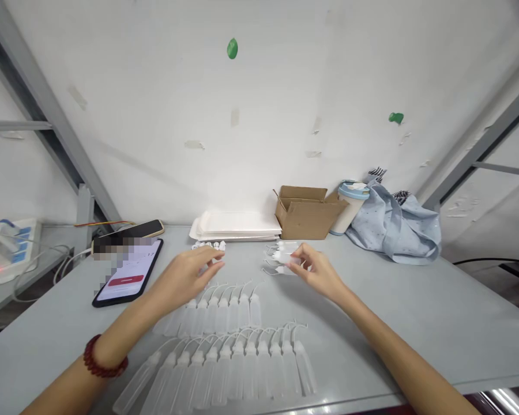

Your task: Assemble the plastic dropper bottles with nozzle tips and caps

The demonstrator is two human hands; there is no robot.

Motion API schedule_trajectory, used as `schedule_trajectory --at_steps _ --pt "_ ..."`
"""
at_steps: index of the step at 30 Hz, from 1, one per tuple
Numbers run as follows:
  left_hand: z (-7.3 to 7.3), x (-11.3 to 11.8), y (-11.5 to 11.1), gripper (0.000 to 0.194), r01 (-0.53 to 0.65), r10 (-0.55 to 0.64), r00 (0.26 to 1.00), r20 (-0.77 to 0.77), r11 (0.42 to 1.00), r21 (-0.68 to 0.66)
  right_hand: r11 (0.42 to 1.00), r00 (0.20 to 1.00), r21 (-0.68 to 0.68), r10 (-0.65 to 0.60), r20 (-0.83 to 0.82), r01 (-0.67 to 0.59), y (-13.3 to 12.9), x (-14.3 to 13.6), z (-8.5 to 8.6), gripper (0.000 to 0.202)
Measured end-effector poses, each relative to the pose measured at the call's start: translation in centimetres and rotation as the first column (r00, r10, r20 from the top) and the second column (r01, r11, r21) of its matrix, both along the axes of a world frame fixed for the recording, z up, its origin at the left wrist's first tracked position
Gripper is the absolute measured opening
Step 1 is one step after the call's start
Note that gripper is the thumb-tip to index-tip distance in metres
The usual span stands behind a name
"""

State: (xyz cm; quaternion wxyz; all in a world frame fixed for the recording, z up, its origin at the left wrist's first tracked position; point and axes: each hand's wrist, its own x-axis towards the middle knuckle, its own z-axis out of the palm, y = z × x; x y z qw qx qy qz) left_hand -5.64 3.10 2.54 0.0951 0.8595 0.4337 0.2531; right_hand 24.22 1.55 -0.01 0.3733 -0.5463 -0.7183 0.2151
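Right fingers (pixel 304 248) — bottles (pixel 284 257) at tips

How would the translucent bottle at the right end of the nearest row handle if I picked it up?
The bottle is probably light, since it looks translucent with no visible contents. Its smooth-looking surface may be slippery. Being long and narrow, it would likely tip if stood upright.

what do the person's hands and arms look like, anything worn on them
The left hand and right hand are gloveless, and no sleeves show. A dark red bracelet of round beads circles the left wrist; the right wrist has nothing visible on it.
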Motion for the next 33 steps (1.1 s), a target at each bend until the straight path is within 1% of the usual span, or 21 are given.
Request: schedule_trajectory --at_steps 3,6,9,11,14,17,19,21,23,25,28,33 --pt "0.7 -1.2 0.8 0.033 -0.077 0.075 0.994 -0.077 0.997 -0.026 0.997 0.985 0.073 -0.013 0.170 0.000 1.0 1.6 -0.1 0.019" --pt "0.8 -2.3 1.7 0.034 -0.120 0.111 0.972 -0.209 0.992 -0.032 0.994 0.960 0.107 -0.009 0.281 -0.022 1.5 2.1 -0.7 0.011" --pt "0.6 -3.0 2.3 0.035 -0.162 0.145 0.939 -0.312 0.986 -0.030 0.992 0.951 0.119 0.001 0.309 -0.039 1.6 2.2 -1.2 0.005" --pt "0.4 -3.2 2.5 0.033 -0.182 0.161 0.922 -0.352 0.983 -0.028 0.990 0.945 0.131 0.012 0.326 -0.058 1.7 2.2 -1.4 0.001" --pt "0.1 -3.2 2.6 0.032 -0.199 0.172 0.911 -0.375 0.979 -0.034 0.983 0.940 0.161 0.030 0.340 -0.089 1.7 1.9 -1.5 0.004" --pt "-0.5 -2.9 2.5 0.032 -0.209 0.175 0.906 -0.385 0.977 -0.048 0.972 0.939 0.202 0.043 0.341 -0.118 1.1 0.9 -1.4 0.006" --pt "-0.9 -2.6 2.4 0.032 -0.209 0.170 0.905 -0.391 0.976 -0.059 0.961 0.940 0.216 0.097 0.328 -0.174 0.3 -0.2 -1.2 0.008" --pt "-1.3 -2.4 2.5 0.032 -0.207 0.162 0.902 -0.400 0.976 -0.070 0.944 0.923 0.163 0.227 0.310 -0.287 -0.9 -1.4 -0.8 0.014" --pt "-1.5 -2.3 2.5 0.032 -0.204 0.153 0.898 -0.414 0.975 -0.083 0.908 0.877 0.074 0.374 0.300 -0.412 -2.0 -2.6 -0.3 0.020" --pt "-1.7 -2.3 2.6 0.032 -0.199 0.142 0.894 -0.425 0.975 -0.093 0.870 0.833 0.001 0.471 0.290 -0.493 -2.9 -3.4 0.0 0.025" --pt "-2.0 -2.3 2.7 0.031 -0.188 0.127 0.892 -0.434 0.977 -0.101 0.845 0.799 -0.055 0.522 0.298 -0.532 -3.5 -3.9 0.2 0.027" --pt "-2.3 -2.3 2.9 0.025 -0.156 0.096 0.894 -0.438 0.982 -0.104 0.838 0.779 -0.091 0.536 0.324 -0.539 -3.7 -4.1 0.0 0.024"
